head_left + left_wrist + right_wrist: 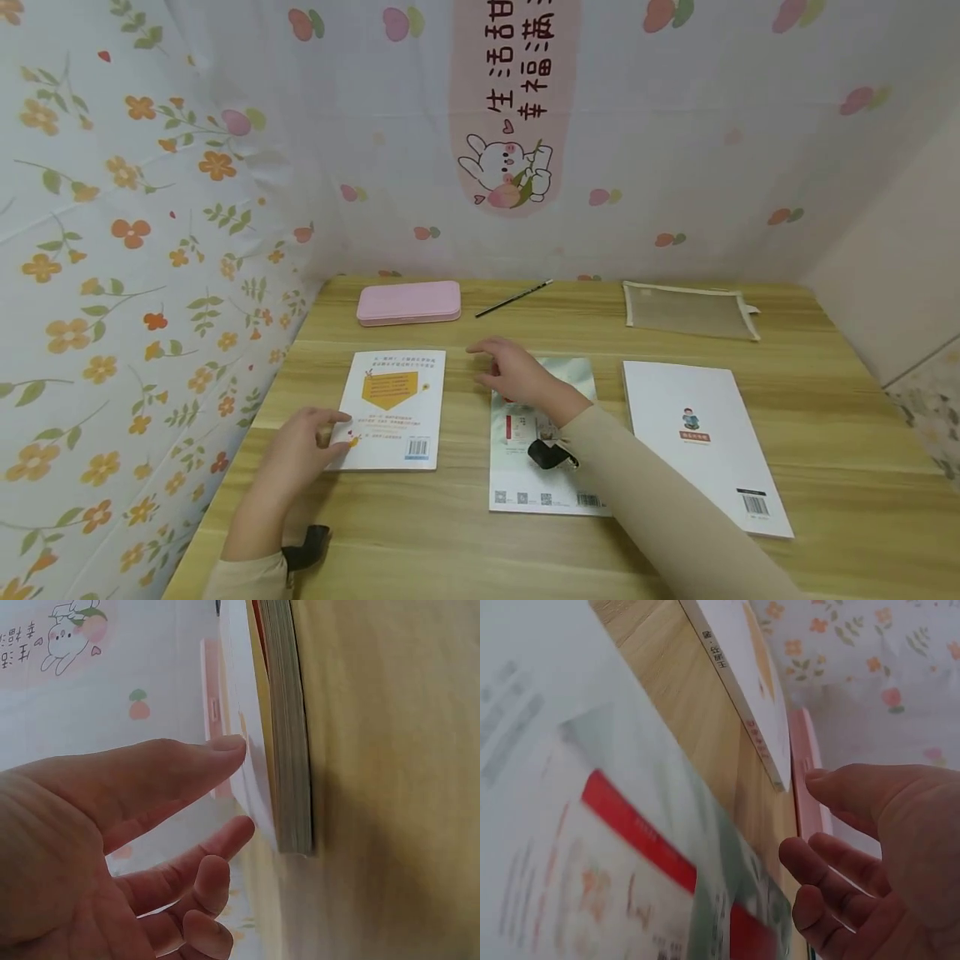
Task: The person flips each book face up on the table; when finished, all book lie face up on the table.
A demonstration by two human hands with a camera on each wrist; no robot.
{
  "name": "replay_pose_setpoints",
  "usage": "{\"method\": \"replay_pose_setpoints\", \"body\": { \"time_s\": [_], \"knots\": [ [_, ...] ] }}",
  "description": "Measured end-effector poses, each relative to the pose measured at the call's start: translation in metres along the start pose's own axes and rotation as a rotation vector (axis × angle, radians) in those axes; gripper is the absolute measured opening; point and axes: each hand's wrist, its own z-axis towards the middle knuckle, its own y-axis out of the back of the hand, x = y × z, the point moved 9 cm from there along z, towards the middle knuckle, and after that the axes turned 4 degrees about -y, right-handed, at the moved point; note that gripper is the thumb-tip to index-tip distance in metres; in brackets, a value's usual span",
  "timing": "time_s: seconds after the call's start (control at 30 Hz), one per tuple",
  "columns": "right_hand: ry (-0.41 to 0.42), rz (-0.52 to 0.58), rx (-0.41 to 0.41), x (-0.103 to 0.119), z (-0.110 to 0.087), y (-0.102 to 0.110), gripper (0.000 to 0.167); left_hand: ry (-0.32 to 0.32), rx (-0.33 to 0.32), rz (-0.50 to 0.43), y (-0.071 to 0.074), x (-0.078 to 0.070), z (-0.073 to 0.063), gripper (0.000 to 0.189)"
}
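Left grip (303, 446): fingers loosely bent, nothing clamped, tips at the lower-left corner of a white rectangular paperback with a mustard panel (390, 396). Contact: can't tell. It's on the page-edge side, spine (731, 690) opposite; likely chosen because the free edge lifts easiest.

Right grip (517, 375): relaxed, holding nothing, over the upper-left part of a pale green-and-white paper booklet (525, 475). A thick white paper book with a small figure logo (697, 458) lies right of it. All three sit flat, barcodes up, so probably back covers; the row looks set for easy reach on the wood-grain surface (405, 542). Pink oblong case (408, 302), dark slim pencil (513, 298) and beige mesh pouch (690, 312) sit behind, likely to free the front.

Writing: spine reads 王淑芬·著, an author credit. Pale printed wall cloth (360, 125): 生活甜 / 幸福满, cut off at top. Logo caption too small.
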Motion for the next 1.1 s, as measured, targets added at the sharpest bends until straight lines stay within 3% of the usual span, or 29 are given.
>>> {"method": "replay_pose_setpoints", "body": {
  "time_s": [0.4, 0.63, 0.77, 1.1],
  "knots": [
    [0.006, -0.164, 0.043, 0.015, 0.038, -0.026, 0.048, -0.017, 0.032, -0.02, -0.008, 0.009, -0.013, 0.039],
    [0.038, -0.187, 0.065, 0.022, 0.046, -0.033, 0.037, -0.028, 0.039, -0.038, -0.008, 0.008, -0.015, 0.058],
    [0.06, -0.211, 0.073, 0.025, 0.048, -0.035, 0.038, -0.022, 0.027, -0.033, -0.008, 0.011, -0.015, 0.061],
    [-0.002, -0.113, -0.043, 0.025, 0.052, -0.028, 0.039, -0.003, 0.014, -0.083, -0.008, 0.019, -0.013, 0.062]
  ]
}}
